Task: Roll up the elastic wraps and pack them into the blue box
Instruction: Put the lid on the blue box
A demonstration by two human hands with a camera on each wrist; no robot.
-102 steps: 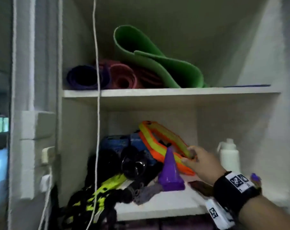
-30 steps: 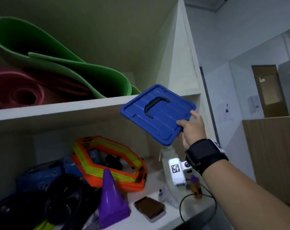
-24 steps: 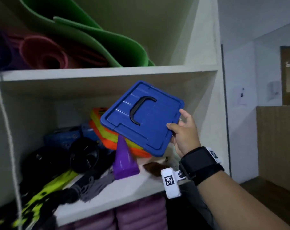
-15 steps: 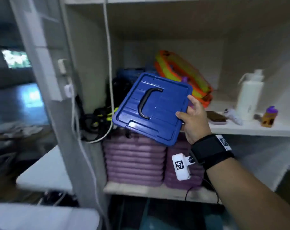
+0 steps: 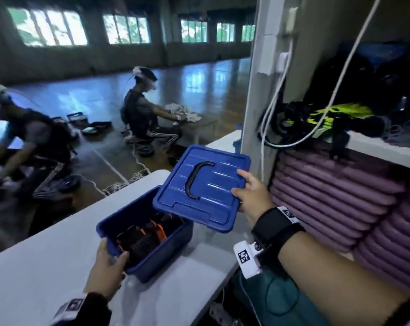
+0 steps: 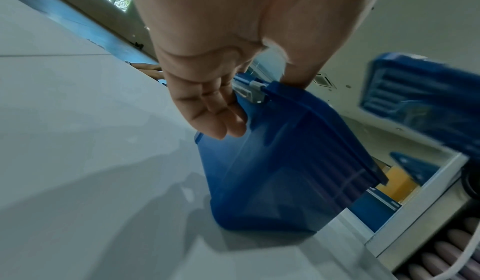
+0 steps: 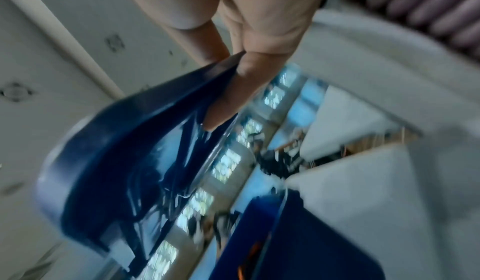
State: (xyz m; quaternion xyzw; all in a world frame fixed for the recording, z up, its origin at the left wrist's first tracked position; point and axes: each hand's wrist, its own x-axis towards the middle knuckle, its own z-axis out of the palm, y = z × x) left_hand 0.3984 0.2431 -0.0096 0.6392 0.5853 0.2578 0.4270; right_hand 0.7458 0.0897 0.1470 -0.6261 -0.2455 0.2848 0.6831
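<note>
Right hand (image 5: pixel 252 196): pinches ribbed blue plastic lid (image 5: pixel 201 187) by its edge, tilted above box.
Left hand (image 5: pixel 106 267): grips rim of open blue plastic box (image 5: pixel 166 245) on white table (image 5: pixel 34 267).
Box contents: rolled black-and-orange elastic wraps (image 5: pixel 147 234).

Glossy blue plastic box (image 5: pixel 152 252)

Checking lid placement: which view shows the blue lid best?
Head view: the whole lid with its black handle, held by the right hand above the open box. Right wrist shows only its blurred underside; left wrist a blurred corner.
</note>
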